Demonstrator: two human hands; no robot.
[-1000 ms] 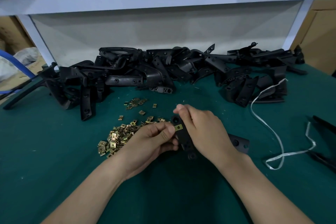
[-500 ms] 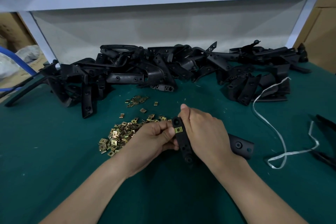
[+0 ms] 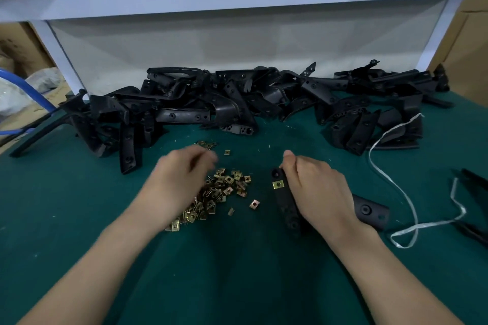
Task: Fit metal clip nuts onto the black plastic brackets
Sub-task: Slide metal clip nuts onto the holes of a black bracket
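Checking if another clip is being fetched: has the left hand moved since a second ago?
Yes. The left hand has left the bracket gripped by the right hand and moved left, over the pile of clip nuts.

My bench, covered in green cloth [image 3: 237,272].
A heap of black brackets [image 3: 237,103] runs along the back. Loose brass clip nuts [image 3: 221,190] are scattered mid-bench, one bracket [image 3: 369,210] rests nearer me, and a white strap [image 3: 390,179] curls at the right, beside more black parts [image 3: 475,232].
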